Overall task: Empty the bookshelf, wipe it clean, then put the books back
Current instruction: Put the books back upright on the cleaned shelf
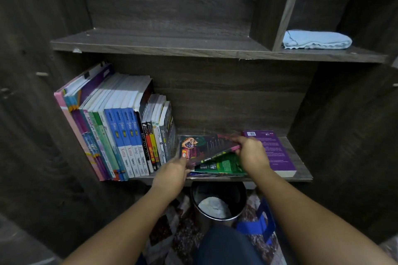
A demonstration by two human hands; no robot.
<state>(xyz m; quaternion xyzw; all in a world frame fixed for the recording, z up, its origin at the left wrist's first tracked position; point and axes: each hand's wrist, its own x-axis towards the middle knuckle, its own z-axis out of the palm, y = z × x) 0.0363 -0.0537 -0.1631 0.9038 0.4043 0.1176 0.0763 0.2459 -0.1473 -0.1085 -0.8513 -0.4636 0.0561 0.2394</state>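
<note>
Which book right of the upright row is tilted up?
The dark cartoon-cover book, gripped by the left hand and right hand; the green book under it and the purple book beside it lie flat.

Dark wooden bookshelf (215, 103), two boards loaded.
Lower board (301, 170): leaning row of books (120, 135) at 9 o'clock, flat pile (224, 165) under a tilted comic (206, 146) centre, purple book (277, 150) at 3 o'clock. Upper board (150, 46): folded blue cloth (316, 40) at 2 o'clock.
</note>
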